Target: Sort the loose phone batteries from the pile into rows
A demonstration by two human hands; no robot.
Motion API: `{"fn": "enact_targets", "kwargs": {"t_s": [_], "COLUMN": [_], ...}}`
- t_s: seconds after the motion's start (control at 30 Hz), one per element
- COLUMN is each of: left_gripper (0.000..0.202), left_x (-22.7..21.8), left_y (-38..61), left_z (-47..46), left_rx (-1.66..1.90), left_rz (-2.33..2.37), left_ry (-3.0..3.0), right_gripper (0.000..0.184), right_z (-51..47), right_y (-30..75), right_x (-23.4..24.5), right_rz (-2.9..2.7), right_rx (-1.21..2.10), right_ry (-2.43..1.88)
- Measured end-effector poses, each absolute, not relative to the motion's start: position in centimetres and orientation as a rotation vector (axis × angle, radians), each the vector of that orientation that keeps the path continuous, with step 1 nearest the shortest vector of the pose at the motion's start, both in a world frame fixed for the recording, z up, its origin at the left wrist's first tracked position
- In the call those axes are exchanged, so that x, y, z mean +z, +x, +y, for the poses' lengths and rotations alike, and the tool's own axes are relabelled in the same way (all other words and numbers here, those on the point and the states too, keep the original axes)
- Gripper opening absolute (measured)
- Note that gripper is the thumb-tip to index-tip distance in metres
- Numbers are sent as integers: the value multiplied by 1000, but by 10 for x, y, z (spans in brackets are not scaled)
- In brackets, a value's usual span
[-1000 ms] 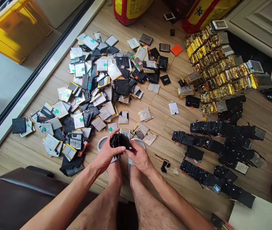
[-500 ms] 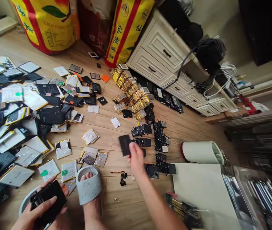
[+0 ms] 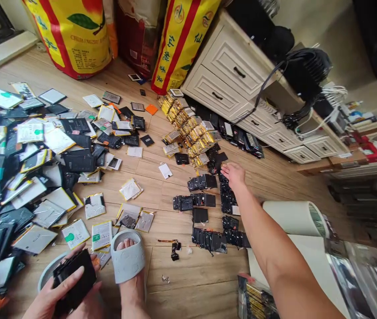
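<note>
My left hand [image 3: 47,294] is wrapped round a small stack of black flat phone batteries [image 3: 80,277], low at the left above my foot. My right arm reaches out to the black rows on the floor. There my right hand [image 3: 234,175] pinches a black phone battery [image 3: 221,158] by its edge, at the far end of a column of black batteries [image 3: 226,192]. Its fingertips are partly hidden behind the hand. Left of that column lie shorter rows of black batteries [image 3: 203,181], packed on edge.
A wide heap of mixed phone batteries [image 3: 75,161] covers the floor at the left. Gold-edged batteries [image 3: 191,128] stand in rows before the white drawer cabinet [image 3: 220,79]. Yellow sacks [image 3: 75,40] stand behind. A cream cylinder [image 3: 290,217] lies at the right.
My right hand has moved away and to the right with the black battery, from above the short rows to the column's far end. The left hand keeps its stack. The view has shifted slightly.
</note>
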State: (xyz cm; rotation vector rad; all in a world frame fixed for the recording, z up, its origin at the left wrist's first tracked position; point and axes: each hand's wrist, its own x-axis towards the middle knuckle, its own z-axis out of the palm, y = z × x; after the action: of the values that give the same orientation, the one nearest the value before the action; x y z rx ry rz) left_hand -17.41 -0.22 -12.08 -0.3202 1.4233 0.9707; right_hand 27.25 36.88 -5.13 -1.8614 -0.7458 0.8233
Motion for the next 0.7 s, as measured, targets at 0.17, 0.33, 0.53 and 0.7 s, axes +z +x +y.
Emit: {"fn": "enact_targets", "kwargs": {"t_s": [0.17, 0.33, 0.53, 0.7], "left_gripper": [89, 58, 54, 48], "left_x": [-109, -125, -127, -132], "left_y": [-170, -180, -185, -187], "left_z": [2, -7, -9, -11], "left_rx": [1040, 1156, 1179, 1129], "left_rz": [1361, 1299, 1255, 1236], "left_ry": [-306, -363, -465, -540], "right_gripper": [29, 31, 12, 24], "right_z": [303, 241, 232, 234], "right_y": [173, 37, -123, -208], "right_x": [-102, -163, -215, -230], "right_rz": [-1370, -1724, -1968, -1877], "right_rx": [1083, 1648, 1574, 1411], "right_ry": [-1596, -1441, -1548, -1729]}}
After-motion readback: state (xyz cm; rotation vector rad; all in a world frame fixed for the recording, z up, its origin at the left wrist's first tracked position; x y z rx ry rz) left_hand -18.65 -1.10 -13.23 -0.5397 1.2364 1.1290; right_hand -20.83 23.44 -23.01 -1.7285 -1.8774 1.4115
